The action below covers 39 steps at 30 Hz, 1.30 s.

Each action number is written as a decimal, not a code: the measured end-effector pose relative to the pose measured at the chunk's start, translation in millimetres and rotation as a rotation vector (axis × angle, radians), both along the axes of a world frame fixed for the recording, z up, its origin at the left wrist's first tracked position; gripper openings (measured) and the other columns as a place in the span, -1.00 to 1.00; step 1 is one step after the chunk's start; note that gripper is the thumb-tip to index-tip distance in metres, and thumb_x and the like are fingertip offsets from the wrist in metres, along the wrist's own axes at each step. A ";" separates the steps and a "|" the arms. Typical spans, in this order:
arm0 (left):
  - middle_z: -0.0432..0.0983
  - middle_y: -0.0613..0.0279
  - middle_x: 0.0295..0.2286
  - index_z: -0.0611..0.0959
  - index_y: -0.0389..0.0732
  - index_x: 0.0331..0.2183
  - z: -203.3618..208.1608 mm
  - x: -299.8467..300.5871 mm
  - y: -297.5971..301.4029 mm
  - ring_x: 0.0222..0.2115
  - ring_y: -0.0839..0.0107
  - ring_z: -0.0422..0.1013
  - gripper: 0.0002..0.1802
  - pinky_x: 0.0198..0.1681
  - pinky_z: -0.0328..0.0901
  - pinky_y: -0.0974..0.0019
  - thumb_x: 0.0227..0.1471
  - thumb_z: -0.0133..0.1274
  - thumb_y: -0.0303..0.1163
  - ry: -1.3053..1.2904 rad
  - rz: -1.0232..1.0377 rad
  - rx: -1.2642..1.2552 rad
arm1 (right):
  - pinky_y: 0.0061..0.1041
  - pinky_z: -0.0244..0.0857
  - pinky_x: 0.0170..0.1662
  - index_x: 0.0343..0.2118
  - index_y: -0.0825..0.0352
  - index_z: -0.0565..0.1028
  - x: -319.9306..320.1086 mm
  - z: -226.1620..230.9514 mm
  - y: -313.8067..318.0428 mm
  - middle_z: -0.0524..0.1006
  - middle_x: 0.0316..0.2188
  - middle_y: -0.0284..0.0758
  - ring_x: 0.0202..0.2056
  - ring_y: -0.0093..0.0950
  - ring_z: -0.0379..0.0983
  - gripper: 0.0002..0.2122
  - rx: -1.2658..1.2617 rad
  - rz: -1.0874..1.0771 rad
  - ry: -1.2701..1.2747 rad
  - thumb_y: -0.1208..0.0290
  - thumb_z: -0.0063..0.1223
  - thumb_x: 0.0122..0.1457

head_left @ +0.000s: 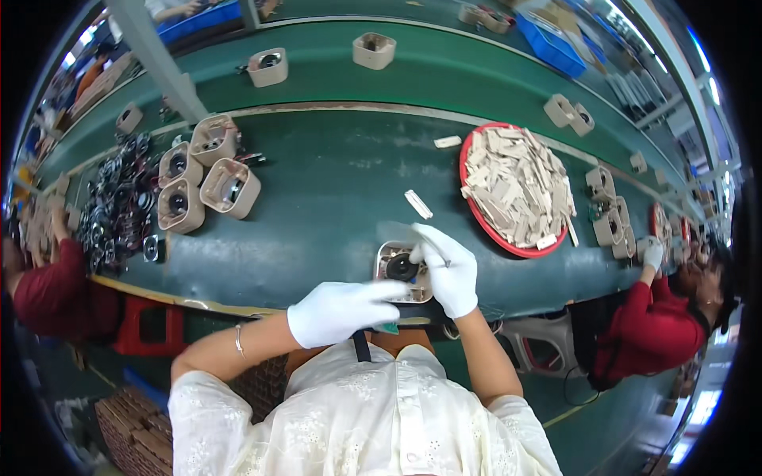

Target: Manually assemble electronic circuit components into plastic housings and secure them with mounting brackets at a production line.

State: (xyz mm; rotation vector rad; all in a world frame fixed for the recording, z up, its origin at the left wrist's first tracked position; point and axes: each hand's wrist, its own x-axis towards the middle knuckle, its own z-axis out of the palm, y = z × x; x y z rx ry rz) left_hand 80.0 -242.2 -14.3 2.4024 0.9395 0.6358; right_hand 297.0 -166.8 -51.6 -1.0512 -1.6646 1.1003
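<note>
A beige speaker housing (381, 266) lies open side up at the table's front edge, with a round black speaker (402, 267) inside. My left hand (337, 311), in a white glove, reaches over its near left side with fingers stretched out; the fingertips are blurred. At the far right of the housing, my white-gloved right hand (451, 274) has its fingers curled together. Motion smears the fingertips, and what they hold cannot be made out. A small beige strip (417, 204) lies on the table just beyond the housing.
To the right stands a red basin (465, 186) heaped with beige strips (520, 186). Several beige housings (230, 188) stand to the left, beside a pile of black speakers (119, 198). Beyond, a green conveyor belt (317, 67) carries housings. Co-workers in red sit on both sides.
</note>
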 end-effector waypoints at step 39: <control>0.57 0.09 -0.38 0.45 -0.30 0.14 -50.8 14.0 -20.4 -0.43 0.27 0.53 -0.24 -0.31 0.43 0.30 -0.18 0.25 -0.65 -0.256 0.414 -0.185 | -0.31 0.46 -0.45 -0.41 0.27 0.46 22.6 66.9 -56.4 0.49 -0.45 -0.28 -0.42 -0.30 0.55 -0.79 0.363 0.519 -0.921 0.24 0.16 0.05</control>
